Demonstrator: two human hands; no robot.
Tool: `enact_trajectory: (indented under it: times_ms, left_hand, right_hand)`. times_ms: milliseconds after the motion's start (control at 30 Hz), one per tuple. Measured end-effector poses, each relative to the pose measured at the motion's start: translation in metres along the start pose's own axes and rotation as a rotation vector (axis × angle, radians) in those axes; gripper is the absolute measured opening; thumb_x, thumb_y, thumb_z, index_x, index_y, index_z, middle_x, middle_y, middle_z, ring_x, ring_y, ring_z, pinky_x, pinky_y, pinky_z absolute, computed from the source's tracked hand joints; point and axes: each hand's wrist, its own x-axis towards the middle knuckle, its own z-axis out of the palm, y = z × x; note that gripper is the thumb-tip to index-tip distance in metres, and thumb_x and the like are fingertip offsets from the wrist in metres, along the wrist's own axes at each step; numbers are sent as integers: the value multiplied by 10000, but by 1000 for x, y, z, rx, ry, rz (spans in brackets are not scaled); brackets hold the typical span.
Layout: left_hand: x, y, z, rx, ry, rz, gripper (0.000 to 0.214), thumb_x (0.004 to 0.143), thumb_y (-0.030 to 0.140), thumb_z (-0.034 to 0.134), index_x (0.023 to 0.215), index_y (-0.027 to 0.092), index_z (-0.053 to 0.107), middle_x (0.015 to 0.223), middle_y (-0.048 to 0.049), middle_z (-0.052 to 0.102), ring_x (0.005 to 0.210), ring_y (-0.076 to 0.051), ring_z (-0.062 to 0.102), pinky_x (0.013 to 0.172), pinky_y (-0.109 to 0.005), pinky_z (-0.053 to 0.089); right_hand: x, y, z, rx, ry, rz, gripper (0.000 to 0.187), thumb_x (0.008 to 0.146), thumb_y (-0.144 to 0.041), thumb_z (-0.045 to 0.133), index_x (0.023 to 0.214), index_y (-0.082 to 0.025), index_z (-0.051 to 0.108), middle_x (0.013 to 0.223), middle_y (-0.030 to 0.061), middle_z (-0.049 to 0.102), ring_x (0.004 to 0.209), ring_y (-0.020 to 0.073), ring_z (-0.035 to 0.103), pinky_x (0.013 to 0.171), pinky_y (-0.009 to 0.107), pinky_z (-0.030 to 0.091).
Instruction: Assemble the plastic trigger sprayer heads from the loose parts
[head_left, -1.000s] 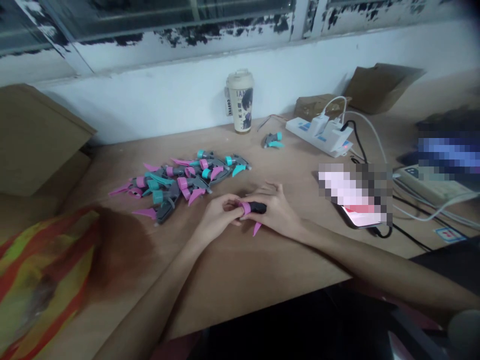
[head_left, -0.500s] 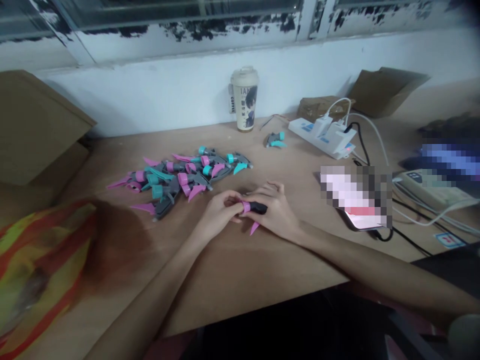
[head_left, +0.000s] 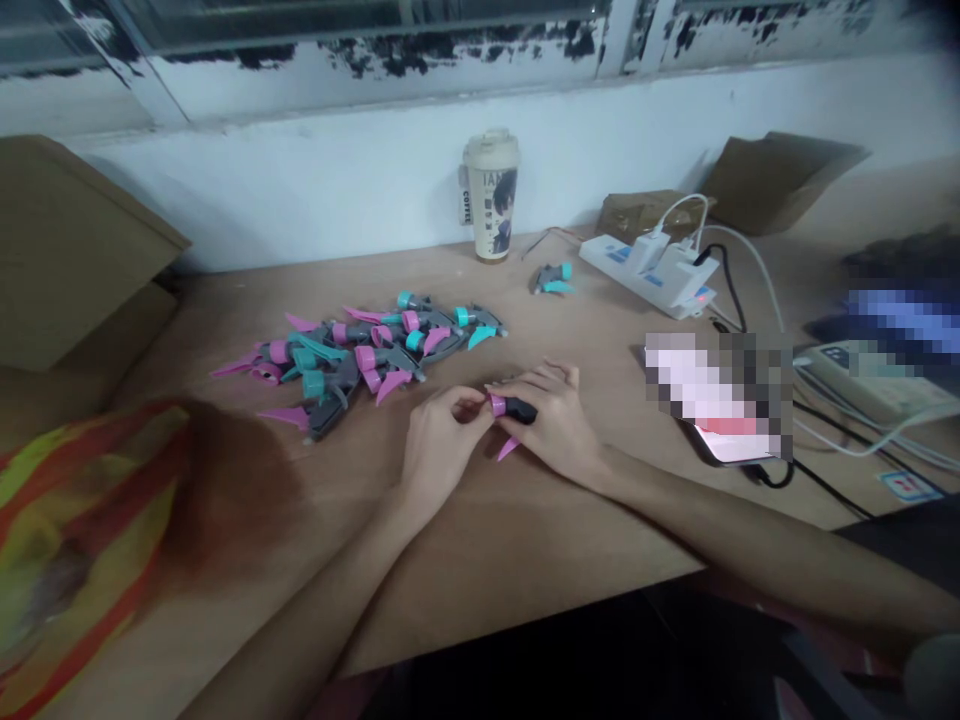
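My right hand (head_left: 553,415) is closed around a trigger spray head (head_left: 519,409) with a dark grey body, a pink collar and a pink trigger pointing toward me. The collar faces left. Against its open end, my left hand (head_left: 448,432) pinches thumb and fingertips together; whatever lies between them is too small or hidden to make out. Left of my hands lies a pile of similar spray heads (head_left: 386,360), grey with pink or teal collars and triggers. Farther back, a lone teal and grey spray head (head_left: 553,279) rests by itself.
A lidded coffee cup (head_left: 493,200) stands against the wall. Right of it are a white power strip (head_left: 649,275) with plugs and cables, and a phone (head_left: 720,405). Cardboard (head_left: 75,250) and a red-yellow bag (head_left: 90,540) occupy the left side.
My left hand has drawn its fingertips from around the pink collar to a pinch at its open end. The spray head has shifted slightly right and up in my right hand.
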Motion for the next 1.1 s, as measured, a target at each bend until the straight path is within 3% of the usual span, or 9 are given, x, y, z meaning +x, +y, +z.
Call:
enact_trajectory:
  times_ms: [167, 367, 467, 533, 633, 733, 833, 933, 1100]
  left_hand:
    - [-3, 4, 1, 198, 30, 116, 109, 799, 218, 567, 761, 203, 669, 828, -12, 695, 785, -173, 609, 708, -289, 448]
    - [-3, 7, 4, 299, 71, 116, 97, 782, 187, 568, 719, 190, 642, 766, -23, 670, 791, -189, 578, 662, -288, 421]
    - [2, 0, -3, 245, 156, 73, 95, 779, 223, 569, 742, 184, 647, 776, -35, 666, 784, -190, 583, 673, -295, 441]
    - [6, -4, -9, 55, 200, 5, 130, 785, 267, 560, 779, 180, 657, 787, -36, 664, 760, -177, 594, 647, -280, 468]
    - [11, -4, -16, -352, 107, -128, 214, 785, 337, 549, 837, 168, 669, 749, -34, 640, 692, -152, 595, 519, -224, 476]
    - [12, 4, -18, -573, -58, -191, 228, 766, 355, 576, 807, 155, 676, 658, -13, 580, 587, -115, 550, 446, -194, 444]
    - [9, 10, -19, -619, -151, -170, 205, 760, 343, 598, 750, 153, 673, 603, 8, 540, 534, -89, 505, 437, -182, 426]
    - [8, 11, -19, -589, -155, -153, 177, 760, 313, 614, 731, 146, 663, 591, 10, 535, 531, -82, 488, 434, -167, 411]
    - [7, 7, -20, -481, -122, -107, 152, 754, 297, 629, 721, 150, 642, 585, 12, 530, 520, -84, 470, 426, -164, 414]
  right_hand:
    - [1, 1, 2, -13, -25, 20, 189, 753, -201, 635, 929, -255, 679, 881, -13, 697, 889, 166, 600, 976, 402, 241]
    - [2, 2, 2, -60, -49, 34, 301, 763, -204, 617, 1057, -256, 654, 916, 17, 694, 943, 195, 595, 940, 430, 278]
    - [3, 7, -4, -27, -31, 59, 245, 762, -295, 663, 1006, -271, 674, 904, 15, 696, 927, 204, 610, 949, 463, 282]
    - [4, 11, -9, 43, 11, 80, 270, 735, -375, 694, 989, -284, 677, 925, 9, 702, 929, 210, 621, 973, 479, 287]
    - [7, 14, -16, 237, 48, 144, 322, 708, -429, 703, 1006, -313, 666, 979, -14, 705, 939, 206, 635, 956, 442, 373]
    - [6, 12, -16, 438, 20, 208, 352, 707, -434, 698, 1037, -320, 653, 1050, -21, 691, 986, 200, 634, 899, 389, 453]
    - [5, 7, -11, 486, 27, 154, 339, 692, -414, 717, 1013, -319, 659, 1047, -27, 694, 995, 195, 635, 998, 420, 379]
    - [4, 5, -7, 449, 54, 102, 317, 676, -395, 737, 978, -332, 665, 1007, -39, 706, 981, 193, 639, 1063, 463, 270]
    - [4, 4, -7, 441, 50, 67, 331, 675, -366, 746, 995, -343, 662, 946, -43, 714, 906, 172, 647, 1008, 424, 315]
